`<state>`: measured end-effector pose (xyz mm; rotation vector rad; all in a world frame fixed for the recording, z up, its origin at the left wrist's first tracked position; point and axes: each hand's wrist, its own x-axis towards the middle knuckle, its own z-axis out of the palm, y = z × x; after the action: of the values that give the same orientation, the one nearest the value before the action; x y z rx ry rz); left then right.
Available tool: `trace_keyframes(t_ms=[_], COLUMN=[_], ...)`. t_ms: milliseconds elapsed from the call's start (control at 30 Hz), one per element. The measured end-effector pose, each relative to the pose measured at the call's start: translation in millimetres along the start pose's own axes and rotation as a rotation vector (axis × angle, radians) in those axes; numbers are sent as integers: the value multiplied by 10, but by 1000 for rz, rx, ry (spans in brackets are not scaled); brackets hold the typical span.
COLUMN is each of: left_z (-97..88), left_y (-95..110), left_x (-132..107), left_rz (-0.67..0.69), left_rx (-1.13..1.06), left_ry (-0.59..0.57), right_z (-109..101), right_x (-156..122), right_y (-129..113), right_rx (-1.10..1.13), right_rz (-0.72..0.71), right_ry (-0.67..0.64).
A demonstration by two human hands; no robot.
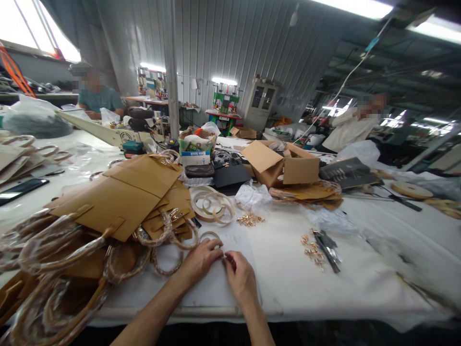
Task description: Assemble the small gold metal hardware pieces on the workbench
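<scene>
My left hand and my right hand meet over the white table near its front edge. Their fingers are bent, with the fingertips almost touching. Whatever sits between them is hidden or too small to name. A thin pale loop shows just behind my left hand; I cannot tell whether the hand touches it. Left of my hands lie stacked tan leather bag panels with plastic-wrapped ring handles. Beyond my hands are coiled pale strips and a pile of small gold metal fittings.
To the right, more gold hardware lies beside dark metal zip-like pieces. An opened cardboard box stands behind, on tan panels. A phone rests at far left. Two co-workers are in the background, one by the left wall.
</scene>
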<state>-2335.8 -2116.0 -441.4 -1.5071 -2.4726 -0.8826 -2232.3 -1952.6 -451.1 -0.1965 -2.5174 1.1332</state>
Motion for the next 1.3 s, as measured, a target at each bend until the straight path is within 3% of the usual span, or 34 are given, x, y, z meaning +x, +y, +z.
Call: trace_keyframes(t_ms=[467,700,867,967,1100,1300], left_z=[10,15,67,125,225,335], left_y=[-11,-72,-168,-201,-281,-348], left_x=[3,15,77,86,56,68], left_rz=[-7,-67,-88,-87,-45,-60], left_rx=[-47,-277,-328,-271,-144,23], left_ry=[35,3,20,86,174,306], right_z=[-2,11,86,85,-201,-908], right_x=[36,40,36,11,-13,-174], right_y=[-64,-81,-16,14,164,782], right_rx=[-41,-75,-173,-69,150,174], right_rz=[-52,-89,-205,-279,-217,76], right_ry=[-11,10,-30,-40,142,417])
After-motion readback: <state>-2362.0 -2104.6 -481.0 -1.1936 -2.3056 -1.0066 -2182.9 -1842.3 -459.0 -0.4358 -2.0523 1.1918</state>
